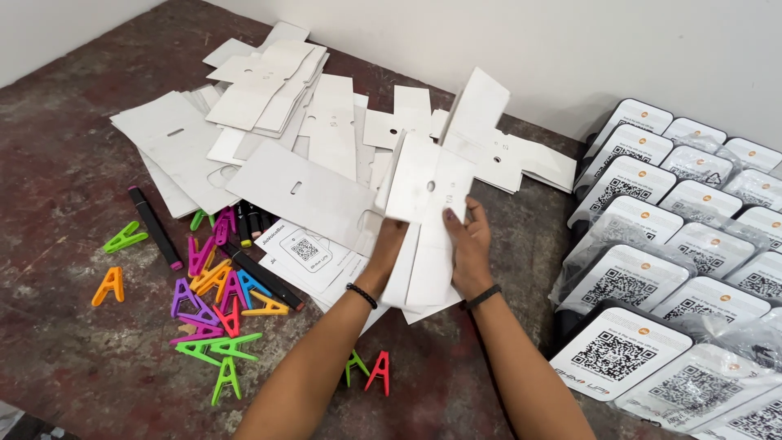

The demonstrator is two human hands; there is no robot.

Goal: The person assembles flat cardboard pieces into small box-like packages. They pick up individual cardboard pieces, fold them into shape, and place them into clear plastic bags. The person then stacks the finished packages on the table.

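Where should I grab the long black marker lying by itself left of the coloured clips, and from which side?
Grip the black marker around the middle of its barrel, coming from above. It lies flat on the table, slanting from upper left to lower right, with bare table on both long sides there; its lower tip ends near the coloured clips.

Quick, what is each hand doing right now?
Left hand: shut on the white card cutout.
Right hand: shut on the same white card cutout.
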